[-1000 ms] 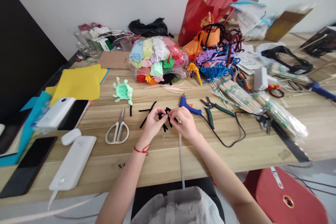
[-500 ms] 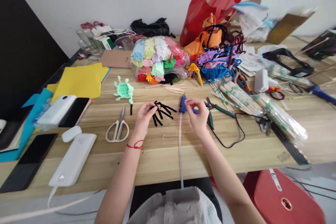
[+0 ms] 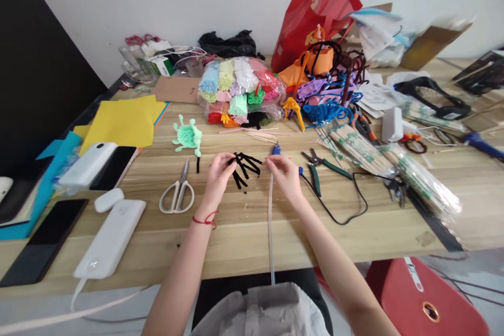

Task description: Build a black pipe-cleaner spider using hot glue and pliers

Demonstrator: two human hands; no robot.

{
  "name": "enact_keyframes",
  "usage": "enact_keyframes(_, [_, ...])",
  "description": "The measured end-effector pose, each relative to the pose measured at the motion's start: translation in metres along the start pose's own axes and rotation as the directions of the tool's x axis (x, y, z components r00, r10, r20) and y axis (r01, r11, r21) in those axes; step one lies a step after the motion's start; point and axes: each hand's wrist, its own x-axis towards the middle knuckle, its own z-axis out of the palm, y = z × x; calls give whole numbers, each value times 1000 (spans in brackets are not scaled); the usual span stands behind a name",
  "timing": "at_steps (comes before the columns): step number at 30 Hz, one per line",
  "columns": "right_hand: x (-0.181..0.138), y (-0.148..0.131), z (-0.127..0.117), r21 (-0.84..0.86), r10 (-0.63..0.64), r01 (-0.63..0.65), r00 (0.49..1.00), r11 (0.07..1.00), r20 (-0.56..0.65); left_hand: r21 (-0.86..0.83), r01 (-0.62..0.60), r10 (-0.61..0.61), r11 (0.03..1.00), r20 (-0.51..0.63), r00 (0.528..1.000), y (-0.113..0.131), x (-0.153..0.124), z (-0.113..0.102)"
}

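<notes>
My left hand (image 3: 219, 176) pinches a bunch of fuzzy black pipe cleaners (image 3: 244, 168) by its gathered end; the strands fan out like legs to the right and downward. My right hand (image 3: 284, 173) has thumb and fingertips closed at the tip of the uppermost strand. Behind the right hand lies a blue glue gun (image 3: 276, 148), mostly covered, with a long clear glue stick (image 3: 271, 220) running toward me. Left of my hands are scissors (image 3: 177, 191) with white handles, a short black pipe cleaner piece (image 3: 198, 165) and a mint green pipe cleaner figure (image 3: 188, 136).
Green-handled pliers (image 3: 315, 173) and a black cord lie to the right. Bagged wooden sticks (image 3: 360, 147) are beyond them. A bag of coloured pipe cleaners (image 3: 240, 89) stands at the back. Phones, a white power bank (image 3: 112, 239) and yellow sheets (image 3: 120, 123) occupy the left side.
My right hand has moved left from above the glue gun to the end of a black strand. The left hand keeps its hold, and the strands are tilted slightly differently.
</notes>
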Motion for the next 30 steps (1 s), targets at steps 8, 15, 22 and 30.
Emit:
enact_keyframes(8, [-2,-11,5,269,174,-257,939,928,297,182,-133,90,974,230,969,5,-12,8])
enact_keyframes(15, [-5,-8,9,330,263,-390,891,859,370,187,-341,268,921,333,904,2,-12,15])
enact_keyframes(22, [-6,-15,9,317,246,-377,890,871,383,211,-370,284,905,350,893,-3,-12,15])
enact_keyframes(30, [-7,-14,12,421,257,-409,892,809,372,459,-506,470,730,200,860,4,-13,16])
